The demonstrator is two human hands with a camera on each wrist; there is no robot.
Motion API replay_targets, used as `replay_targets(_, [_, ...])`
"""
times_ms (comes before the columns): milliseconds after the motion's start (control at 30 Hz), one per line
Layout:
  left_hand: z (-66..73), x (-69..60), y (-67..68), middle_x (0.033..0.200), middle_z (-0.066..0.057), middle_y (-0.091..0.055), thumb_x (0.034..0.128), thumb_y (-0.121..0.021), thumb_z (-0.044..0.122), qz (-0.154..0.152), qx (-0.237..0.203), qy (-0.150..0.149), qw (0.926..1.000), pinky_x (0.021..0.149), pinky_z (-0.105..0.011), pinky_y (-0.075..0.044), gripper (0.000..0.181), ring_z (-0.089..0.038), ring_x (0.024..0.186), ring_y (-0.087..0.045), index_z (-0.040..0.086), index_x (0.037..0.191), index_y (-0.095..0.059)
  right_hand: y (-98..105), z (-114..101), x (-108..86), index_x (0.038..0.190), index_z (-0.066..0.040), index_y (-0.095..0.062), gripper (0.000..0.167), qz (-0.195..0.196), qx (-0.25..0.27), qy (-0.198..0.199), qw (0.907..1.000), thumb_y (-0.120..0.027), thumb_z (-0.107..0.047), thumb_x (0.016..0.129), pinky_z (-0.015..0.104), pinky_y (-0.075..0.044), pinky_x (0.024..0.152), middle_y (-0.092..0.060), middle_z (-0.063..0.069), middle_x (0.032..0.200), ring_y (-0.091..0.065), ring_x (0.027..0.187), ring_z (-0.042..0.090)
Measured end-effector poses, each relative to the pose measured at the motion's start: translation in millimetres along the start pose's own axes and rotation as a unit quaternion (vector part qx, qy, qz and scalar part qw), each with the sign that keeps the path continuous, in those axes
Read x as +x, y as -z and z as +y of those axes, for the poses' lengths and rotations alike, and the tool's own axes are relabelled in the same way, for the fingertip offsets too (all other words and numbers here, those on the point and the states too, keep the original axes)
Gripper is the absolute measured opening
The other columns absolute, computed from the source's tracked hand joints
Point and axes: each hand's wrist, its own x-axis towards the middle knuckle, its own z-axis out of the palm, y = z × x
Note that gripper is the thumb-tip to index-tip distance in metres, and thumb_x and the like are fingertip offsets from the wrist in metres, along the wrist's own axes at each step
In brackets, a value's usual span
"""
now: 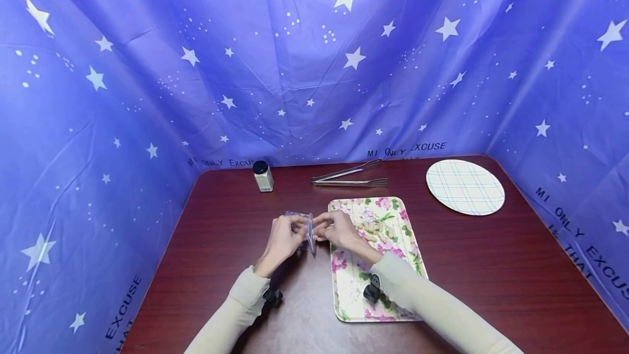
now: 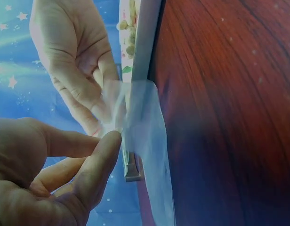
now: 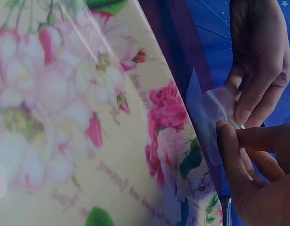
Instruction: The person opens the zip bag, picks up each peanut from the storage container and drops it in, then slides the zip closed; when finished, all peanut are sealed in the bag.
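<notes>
Between both hands is a small clear plastic bag, its film hanging down in the left wrist view. My left hand pinches one side of it between thumb and fingers. Opposite, my right hand pinches the other side near the top edge. In the right wrist view the fingertips of both hands meet close together at the bag. Just right of the bag lies a flowered tray, with my right forearm above it. Several unshelled peanuts lie on the tray, partly behind the right hand.
A black-capped jar of pale contents stands at the back left. Metal tongs lie at the back middle. A white checked plate sits at the back right of the dark red table. Blue starry cloth encloses the table.
</notes>
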Motion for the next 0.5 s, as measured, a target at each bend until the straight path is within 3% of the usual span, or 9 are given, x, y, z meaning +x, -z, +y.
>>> replay_targets(333, [-4.5,-1.1,8.0,0.075,-0.007,-0.078,0.0807,-0.068,-0.006,0.01,0.009,-0.001,0.9999,0.057,-0.019,-0.056,0.024,-0.012,0.061,-0.073,0.003,0.099,-0.082,6,2,-1.3,0.112,0.01,-0.074,0.026,0.009,-0.023,0.0,0.9997,-0.066,0.014,0.088,0.034,-0.065,0.071,-0.077,0.025,0.091,-0.078,0.072,0.027])
replay_targets(500, [-6.3,-1.9,9.1,0.094,-0.012,-0.08,0.09,-0.075,0.004,-0.024,-0.03,-0.029,0.9989,0.066,-0.021,-0.06,0.021,-0.018,0.073,-0.077,0.003,0.111,-0.08,11,1,-3.6,0.115,0.012,-0.071,0.026,-0.004,0.001,0.003,1.0,-0.066,0.013,0.09,0.035,-0.065,0.074,-0.076,0.028,0.095,-0.078,0.074,0.023])
